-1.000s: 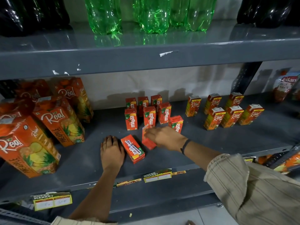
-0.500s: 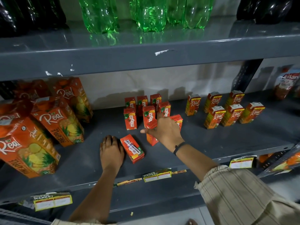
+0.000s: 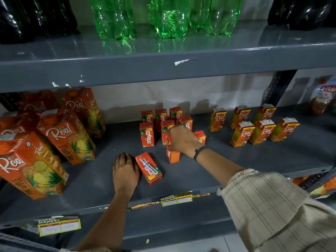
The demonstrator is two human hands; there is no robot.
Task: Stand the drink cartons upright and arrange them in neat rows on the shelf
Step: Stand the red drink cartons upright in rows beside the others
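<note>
Several small red mango drink cartons [image 3: 147, 135] stand upright in rows mid-shelf on the grey shelf [image 3: 236, 164]. My right hand [image 3: 181, 140] grips the top of one small carton [image 3: 173, 155], which stands upright in front of the group. Another small carton [image 3: 149, 168] lies flat on its side, its straw face up, close to the shelf's front. My left hand [image 3: 125, 171] rests flat on the shelf, palm down, touching that lying carton's left edge and holding nothing.
Large orange pineapple juice cartons [image 3: 67, 135] crowd the shelf's left. Small orange juice cartons [image 3: 252, 128] stand in two rows on the right, a red pouch [image 3: 322, 99] beyond them. Green [image 3: 169, 15] and dark bottles fill the upper shelf. Price labels [image 3: 176, 198] line the front edge.
My right hand has lifted its carton from a tilt to upright and moved it back towards the standing group. The left hand and the lying carton have stayed put.
</note>
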